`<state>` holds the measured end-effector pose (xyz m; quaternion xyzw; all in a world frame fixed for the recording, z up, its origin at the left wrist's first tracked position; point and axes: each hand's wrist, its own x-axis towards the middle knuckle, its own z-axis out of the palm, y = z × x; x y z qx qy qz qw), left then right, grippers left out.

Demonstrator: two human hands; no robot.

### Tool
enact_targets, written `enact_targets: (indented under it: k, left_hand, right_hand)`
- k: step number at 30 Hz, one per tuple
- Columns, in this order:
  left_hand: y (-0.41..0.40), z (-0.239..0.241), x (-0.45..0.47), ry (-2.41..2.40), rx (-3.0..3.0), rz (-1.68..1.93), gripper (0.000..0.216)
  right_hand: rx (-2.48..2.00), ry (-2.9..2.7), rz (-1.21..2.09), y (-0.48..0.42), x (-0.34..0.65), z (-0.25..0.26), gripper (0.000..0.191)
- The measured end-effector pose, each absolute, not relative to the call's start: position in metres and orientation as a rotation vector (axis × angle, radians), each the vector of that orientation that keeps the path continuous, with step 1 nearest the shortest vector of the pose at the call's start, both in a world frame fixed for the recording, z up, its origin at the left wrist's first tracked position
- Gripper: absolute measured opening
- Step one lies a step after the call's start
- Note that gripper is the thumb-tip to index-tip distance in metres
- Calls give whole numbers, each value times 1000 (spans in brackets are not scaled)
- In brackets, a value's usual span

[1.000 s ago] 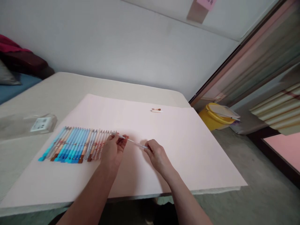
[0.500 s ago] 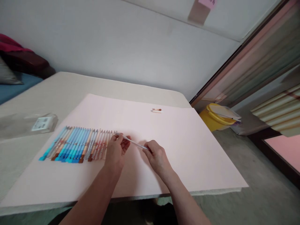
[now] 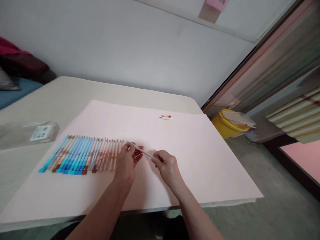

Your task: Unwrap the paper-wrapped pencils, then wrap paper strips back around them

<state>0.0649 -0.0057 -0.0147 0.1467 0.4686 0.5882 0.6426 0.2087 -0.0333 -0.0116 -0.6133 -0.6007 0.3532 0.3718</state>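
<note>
Pale pen (image 3: 145, 152) held aslant over a pink sheet (image 3: 200, 160)

The left hand (image 3: 125, 163) has its grip pinched on the pen near the far end, thumb on top, with other fingers curled behind. The right hand (image 3: 167, 166) has its grip closed round the near end, so the pen slopes down to the right between the two, just beyond the right end of a row of pens (image 3: 78, 150). Those lie side by side, tips pointing away from the person, in blues, tans, greys and reds; many on the left have blue or brown ends. Near the sheet's far edge are a short brown-ended piece (image 3: 166, 116) and a thin white piece (image 3: 166, 118). The sheet covers much of the bench (image 3: 120, 91). Left of the row rests a clear plastic bag (image 3: 17, 133) with a white label (image 3: 40, 132); a yellow bucket (image 3: 220, 125) stands beyond the bench on the right.
</note>
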Motion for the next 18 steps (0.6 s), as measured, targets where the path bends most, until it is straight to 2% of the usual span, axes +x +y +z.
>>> enact_targets:
  k: [4, 6, 13, 15, 18]
  left_hand:
    - [-5, -11, 65, 1033, 385, 1331, 16]
    - [-5, -10, 64, 1034, 395, 1323, 16]
    - [-1, -9, 62, 1086, 321, 1359, 10]
    - [-1, -9, 61, 1070, 328, 1359, 10]
    - [-1, -7, 61, 1013, 349, 1347, 13]
  right_hand:
    - [-1502, -1287, 1292, -30, 210, -13, 7]
    - [-1490, -1259, 1309, -30, 209, -13, 8]
    - [-1561, -1723, 611, -40, 197, -15, 15]
    - [-1560, -1675, 735, -40, 196, -15, 14]
    - [-1536, -1421, 1146, -37, 198, -15, 19]
